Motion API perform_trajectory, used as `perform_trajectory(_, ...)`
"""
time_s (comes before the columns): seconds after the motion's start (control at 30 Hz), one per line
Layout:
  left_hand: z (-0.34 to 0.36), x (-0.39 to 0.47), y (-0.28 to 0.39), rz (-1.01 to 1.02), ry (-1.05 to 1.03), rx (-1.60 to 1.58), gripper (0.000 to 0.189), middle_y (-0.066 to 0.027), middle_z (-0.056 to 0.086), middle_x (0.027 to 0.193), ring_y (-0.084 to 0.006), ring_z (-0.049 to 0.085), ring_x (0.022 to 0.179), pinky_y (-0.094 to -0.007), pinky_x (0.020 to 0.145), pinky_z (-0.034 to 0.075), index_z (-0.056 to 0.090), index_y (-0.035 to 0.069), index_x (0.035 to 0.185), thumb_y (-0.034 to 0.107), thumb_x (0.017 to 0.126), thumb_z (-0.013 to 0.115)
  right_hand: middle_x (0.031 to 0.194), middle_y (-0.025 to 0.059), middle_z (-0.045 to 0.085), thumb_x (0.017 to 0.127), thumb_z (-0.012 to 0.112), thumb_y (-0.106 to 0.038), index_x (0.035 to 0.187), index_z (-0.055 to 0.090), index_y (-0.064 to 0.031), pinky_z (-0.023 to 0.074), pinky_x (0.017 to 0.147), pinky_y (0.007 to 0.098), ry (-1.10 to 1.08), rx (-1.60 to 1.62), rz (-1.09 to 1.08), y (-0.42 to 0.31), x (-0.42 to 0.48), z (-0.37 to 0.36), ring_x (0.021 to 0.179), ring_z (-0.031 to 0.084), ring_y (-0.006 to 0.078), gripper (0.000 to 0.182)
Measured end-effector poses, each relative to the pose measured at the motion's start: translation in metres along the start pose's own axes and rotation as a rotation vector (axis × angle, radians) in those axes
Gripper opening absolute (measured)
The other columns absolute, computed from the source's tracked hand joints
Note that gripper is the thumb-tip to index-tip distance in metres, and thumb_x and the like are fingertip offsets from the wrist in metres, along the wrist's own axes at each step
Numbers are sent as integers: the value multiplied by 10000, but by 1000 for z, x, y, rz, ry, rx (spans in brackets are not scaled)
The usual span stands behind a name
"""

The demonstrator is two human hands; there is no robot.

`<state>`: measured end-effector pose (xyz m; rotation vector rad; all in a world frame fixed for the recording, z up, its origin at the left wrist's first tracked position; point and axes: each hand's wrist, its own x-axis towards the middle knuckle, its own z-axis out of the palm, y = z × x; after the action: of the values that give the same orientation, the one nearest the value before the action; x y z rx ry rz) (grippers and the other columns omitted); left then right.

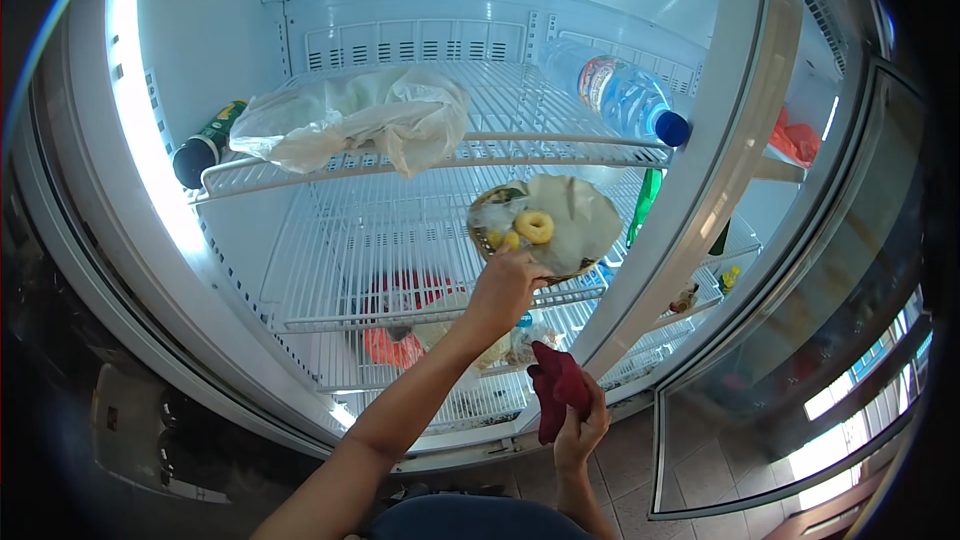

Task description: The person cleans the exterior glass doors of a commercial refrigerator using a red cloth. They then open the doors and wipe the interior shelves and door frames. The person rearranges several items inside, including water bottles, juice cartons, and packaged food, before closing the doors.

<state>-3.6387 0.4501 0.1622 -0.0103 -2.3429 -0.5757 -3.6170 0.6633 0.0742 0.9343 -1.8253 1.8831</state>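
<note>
My left hand (508, 286) reaches into the lit refrigerator and grips the near rim of a round woven basket (482, 244) on the middle wire shelf. The basket is lined with pale paper (583, 221). A yellow ring-shaped snack (534, 226) lies in it, beside smaller yellow pieces and some clear plastic wrap (495, 216). Lower down, in front of the refrigerator's sill, my right hand (585, 424) holds a bunched dark red cloth (556, 388).
The upper shelf (517, 141) bears a whitish plastic bag (360, 116), a dark green can or bottle (211, 139) and a large water bottle (619, 90) lying down. Bagged items (394, 345) sit lower. A frame post (709, 165) and an open glass door (795, 360) stand to the right.
</note>
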Motion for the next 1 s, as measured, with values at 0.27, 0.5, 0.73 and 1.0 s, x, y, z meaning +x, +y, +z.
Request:
perform_trajectory(0.27, -54, -123, 13, -185, 743, 268, 246, -75, 616, 1123, -270, 547, 1125, -543, 1113, 220, 676, 113, 1076, 46, 849, 612, 1156, 188, 647, 665, 528, 154, 1198, 613, -12, 493, 953, 420, -367, 71, -504, -49, 57, 58, 1056, 636, 350, 565)
perform_trajectory(0.5, -92, -193, -38, -416, 830, 555, 371, -156, 452, 1367, -337, 390, 1311, -587, 1129, 124, 480, 59, 1299, 199, 956, 489, 1226, 108, 601, 786, 639, -125, 1208, 625, -136, 474, 978, 434, -831, -264, -645, -49, 102, 232, 1164, 534, 321, 422)
perform_trajectory(0.73, -107, -225, -60, -286, 785, 585, 385, -148, 490, 1312, -296, 432, 1263, -539, 1118, 177, 477, 70, 1320, 222, 966, 463, 913, 70, 605, 742, 631, -70, 997, 724, -150, 508, 786, 413, -1156, -187, -778, -77, 91, 253, 930, 602, 286, 282)
perform_trajectory(1.0, -87, -223, -98, -139, 805, 609, 386, -216, 411, 1353, -355, 345, 1274, -554, 1072, 192, 438, 1, 1311, 216, 993, 403, 911, 126, 654, 733, 615, -57, 919, 720, -114, 525, 753, 434, -1038, -247, -655, -72, 93, 319, 866, 642, 330, 221)
